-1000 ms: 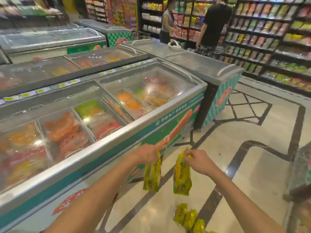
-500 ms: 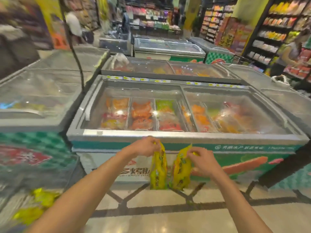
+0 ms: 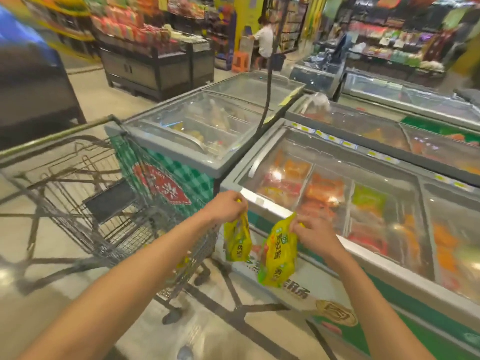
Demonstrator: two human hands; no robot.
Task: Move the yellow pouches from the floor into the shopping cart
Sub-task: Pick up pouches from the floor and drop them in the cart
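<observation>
Two glossy yellow pouches with green and red print hang lengthwise, top edges up, at lower centre of the frame. The left pouch [image 3: 237, 241] dangles from the left hand [image 3: 226, 207], pinched at its top edge; the right pouch [image 3: 279, 255], tilted slightly, is gripped at its upper corner by the right hand [image 3: 315, 233]. Both hang above the floor, just beside the wire shopping cart [image 3: 109, 203] at left, where a little yellow shows through the mesh. A glass-topped freezer [image 3: 337, 203] stands behind them at right.
</observation>
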